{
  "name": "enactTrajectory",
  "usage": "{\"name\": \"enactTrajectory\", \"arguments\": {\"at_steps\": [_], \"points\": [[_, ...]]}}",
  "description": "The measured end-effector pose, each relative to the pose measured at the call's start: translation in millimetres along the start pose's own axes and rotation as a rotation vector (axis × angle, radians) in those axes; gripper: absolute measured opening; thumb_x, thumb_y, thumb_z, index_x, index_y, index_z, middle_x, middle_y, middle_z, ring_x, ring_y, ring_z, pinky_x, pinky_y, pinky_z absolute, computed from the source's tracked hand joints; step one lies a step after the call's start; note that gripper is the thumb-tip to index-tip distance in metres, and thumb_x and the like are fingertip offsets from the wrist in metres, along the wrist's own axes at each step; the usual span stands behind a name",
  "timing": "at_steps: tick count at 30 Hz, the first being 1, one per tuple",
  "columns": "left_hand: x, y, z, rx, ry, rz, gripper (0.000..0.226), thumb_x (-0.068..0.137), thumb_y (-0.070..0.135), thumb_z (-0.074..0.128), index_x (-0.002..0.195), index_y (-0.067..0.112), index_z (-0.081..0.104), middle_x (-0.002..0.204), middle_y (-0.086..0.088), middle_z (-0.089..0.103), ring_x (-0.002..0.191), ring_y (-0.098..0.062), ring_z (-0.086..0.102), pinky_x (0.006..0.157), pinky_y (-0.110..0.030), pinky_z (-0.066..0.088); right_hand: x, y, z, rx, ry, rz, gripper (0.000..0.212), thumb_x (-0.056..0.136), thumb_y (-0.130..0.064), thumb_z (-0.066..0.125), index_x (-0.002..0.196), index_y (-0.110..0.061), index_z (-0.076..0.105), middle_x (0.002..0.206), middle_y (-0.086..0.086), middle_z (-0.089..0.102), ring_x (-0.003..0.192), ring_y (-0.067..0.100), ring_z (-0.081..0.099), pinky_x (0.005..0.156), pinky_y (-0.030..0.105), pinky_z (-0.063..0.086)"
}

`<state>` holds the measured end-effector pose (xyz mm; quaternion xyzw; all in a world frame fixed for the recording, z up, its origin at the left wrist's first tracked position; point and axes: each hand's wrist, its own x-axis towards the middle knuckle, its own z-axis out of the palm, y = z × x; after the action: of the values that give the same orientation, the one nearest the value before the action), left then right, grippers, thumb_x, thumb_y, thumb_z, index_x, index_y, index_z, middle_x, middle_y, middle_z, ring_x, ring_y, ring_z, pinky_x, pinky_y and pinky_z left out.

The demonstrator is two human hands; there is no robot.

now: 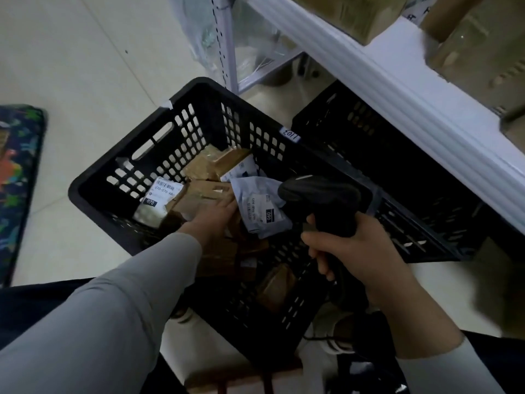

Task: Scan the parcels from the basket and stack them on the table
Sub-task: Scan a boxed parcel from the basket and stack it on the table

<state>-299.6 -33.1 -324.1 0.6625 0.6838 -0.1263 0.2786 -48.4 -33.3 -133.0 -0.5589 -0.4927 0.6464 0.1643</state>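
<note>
Labels read "070" on a parcel (159, 199) in the basket (201, 85), "060" on a grey bag (255, 206) and "1103" on a rim tag (290, 135); finer print blurs. The left hand (217, 214) rests, grip spread, on brown boxes (199, 194) inside; the right hand (360, 251) has its grip curled round a scanner (321, 200) above the bag.

Well to the left of the left hand (216, 214), a mat (17, 180) printed in bright colours lies on the pale tiled floor (85, 66). Just beyond the right hand (358, 251) sits a second black perforated crate (355, 123). Farther beyond both hands stands a white perforated rack upright (224, 52), with clear plastic bags (199, 29) beside it. Below the right hand a white sneaker (335, 336) shows, blurred.
</note>
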Motion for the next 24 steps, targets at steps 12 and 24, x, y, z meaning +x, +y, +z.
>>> {"name": "enactTrajectory", "arguments": {"at_steps": [12,24], "points": [[-12.1,24.6,10.3,0.191,0.019,0.04,0.081,0.091,0.041,0.055,0.152,0.02,0.006,0.158,-0.007,0.0,0.146,-0.027,0.008,0.107,-0.051,0.034,-15.3,3.5,-1.4,0.023,0.024,0.026,0.014,0.083,-0.003,0.069,0.094,-0.007,0.061,0.055,0.005,0.06,0.042,0.017,0.051,0.04,0.027,0.041],[23.1,-3.8,-38.2,0.465,-0.116,0.04,0.11,0.075,0.034,0.075,0.152,0.014,-0.002,0.158,-0.009,0.01,0.142,-0.027,0.022,0.11,-0.039,0.028,-3.1,0.1,-2.5,0.044,0.056,0.052,0.016,0.081,0.0,0.07,0.094,-0.005,0.061,0.054,0.006,0.059,0.042,0.019,0.049,0.04,0.027,0.038]]}}
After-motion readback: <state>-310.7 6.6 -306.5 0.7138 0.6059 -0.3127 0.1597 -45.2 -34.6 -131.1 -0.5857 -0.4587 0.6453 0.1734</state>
